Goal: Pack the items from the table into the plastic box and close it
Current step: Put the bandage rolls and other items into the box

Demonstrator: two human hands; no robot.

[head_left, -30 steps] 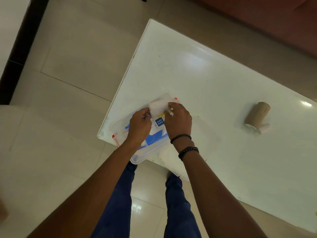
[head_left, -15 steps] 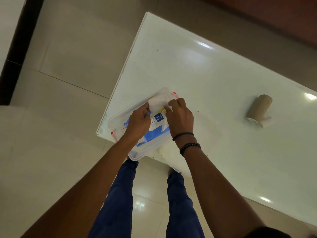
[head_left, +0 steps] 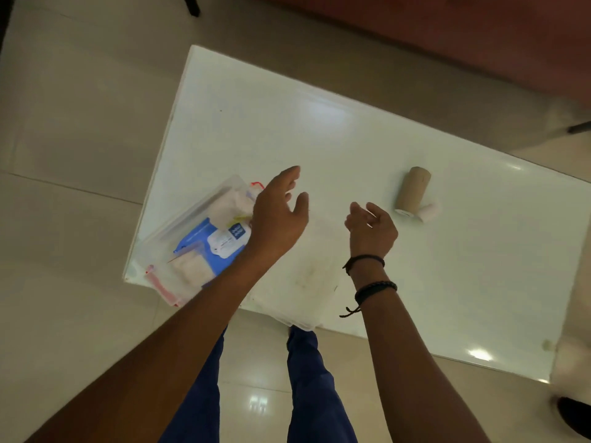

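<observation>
A clear plastic box (head_left: pixel 166 238) with red clips sits at the near left corner of the white table (head_left: pixel 351 148). Inside lie a blue wipes pack (head_left: pixel 208 244) and white gauze pads (head_left: pixel 192 270). The clear lid (head_left: pixel 303 292) lies on the table just right of the box, at the front edge. My left hand (head_left: pixel 278 215) hovers over the box's right side, fingers apart, holding nothing. My right hand (head_left: pixel 371 228) floats above the table, loosely curled and empty. A brown bandage roll (head_left: pixel 411 193) and a small white roll (head_left: pixel 428 212) lie to the right, beyond my right hand.
The box overhangs the table's near left corner slightly. Tiled floor surrounds the table, and my blue-trousered legs stand at its front edge. A reddish sofa runs along the far side. A dark shoe shows at the lower right.
Both hands have let go of the white pad in the box and lifted away. The right hand has moved right, toward the rolls; the left hand has risen over the box's edge.
</observation>
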